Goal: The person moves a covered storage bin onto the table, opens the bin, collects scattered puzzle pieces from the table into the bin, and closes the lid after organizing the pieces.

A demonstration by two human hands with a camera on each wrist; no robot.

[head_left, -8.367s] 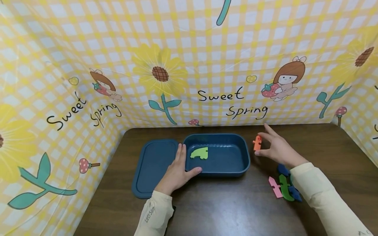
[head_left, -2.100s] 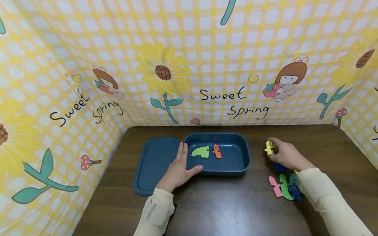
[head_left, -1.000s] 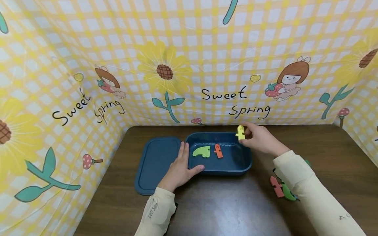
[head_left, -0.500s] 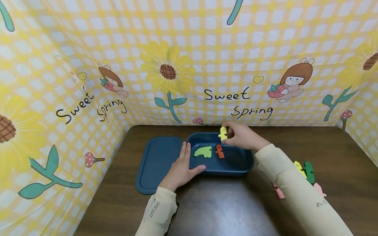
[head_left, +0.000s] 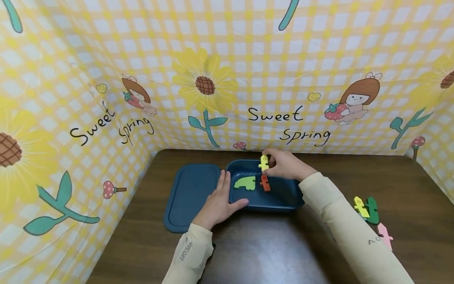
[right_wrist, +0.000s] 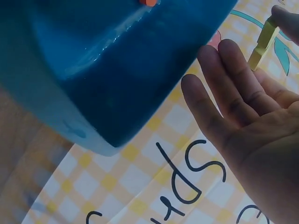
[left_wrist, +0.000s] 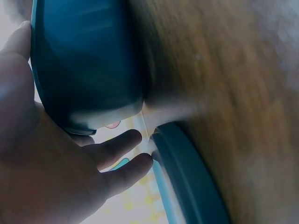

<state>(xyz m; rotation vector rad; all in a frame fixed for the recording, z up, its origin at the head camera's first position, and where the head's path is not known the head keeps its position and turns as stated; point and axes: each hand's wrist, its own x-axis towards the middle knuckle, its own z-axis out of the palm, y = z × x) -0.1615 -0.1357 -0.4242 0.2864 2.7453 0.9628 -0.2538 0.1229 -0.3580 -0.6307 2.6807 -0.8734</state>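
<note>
Above the brown table (head_left: 269, 252), before checked cloth (head_left: 262, 71), right grip (head_left: 286, 165) pinches yellow piece (head_left: 264, 162) (left grip (head_left: 218, 205) spread against box (head_left: 273, 207)).

Lid (head_left: 191, 199) left of box (head_left: 271, 206), two pieces (head_left: 246, 183) inside, other pieces (head_left: 372, 212) right
</note>
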